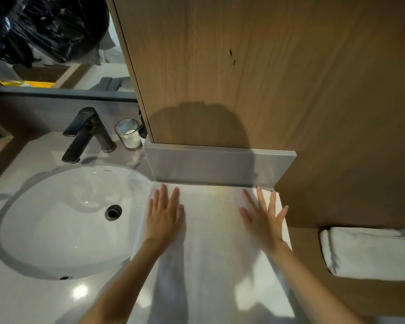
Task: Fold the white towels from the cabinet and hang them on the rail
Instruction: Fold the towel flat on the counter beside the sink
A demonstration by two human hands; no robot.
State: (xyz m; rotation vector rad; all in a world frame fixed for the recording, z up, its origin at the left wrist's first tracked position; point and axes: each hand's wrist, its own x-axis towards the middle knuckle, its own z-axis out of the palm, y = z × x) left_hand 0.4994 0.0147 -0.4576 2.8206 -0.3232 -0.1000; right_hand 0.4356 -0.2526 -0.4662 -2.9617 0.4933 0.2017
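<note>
Flat white cotton towel [211, 242] spread just right of white oval sink [63, 220]; left hand [165, 217], right hand [263, 222] flat, fingers spread, pressing towel; second folded white towel [369, 253] further right.

Towel: I see a white towel [211, 232] spread flat on the counter [33, 300], just right of the sink [45, 206].
Left hand [165, 215]: flat on the towel's left part, fingers straight.
Right hand [263, 222]: flat on its right part, fingers spread.
Second towel [369, 253]: folded, lying apart on the right.
Faucet [84, 134]: black, glass [128, 134] beside it.
</note>
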